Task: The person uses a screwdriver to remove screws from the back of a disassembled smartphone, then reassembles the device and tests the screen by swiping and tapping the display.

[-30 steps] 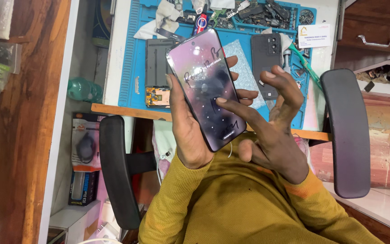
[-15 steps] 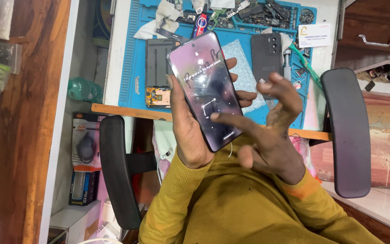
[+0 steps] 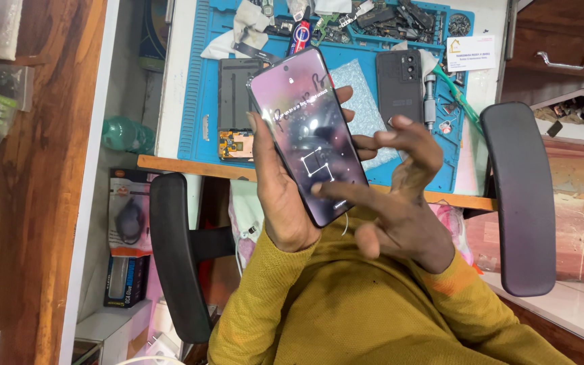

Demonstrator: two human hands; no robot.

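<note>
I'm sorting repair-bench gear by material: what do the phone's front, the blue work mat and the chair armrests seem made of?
Phone, held in the left hand: glossy glass front, judging by bright reflections. Blue mat: matte, moulded ridges and slots, probably silicone or rubber. Armrests: black, smooth, slightly shiny, likely plastic or padded vinyl; cannot tell which.

left hand point(image 3: 285, 203) half behind phone point(image 3: 309, 132) (palm unseen)

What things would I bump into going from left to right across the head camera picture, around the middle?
Wooden panel → green bottle → left hand → lit phone → right hand → black chair armrest.
</note>
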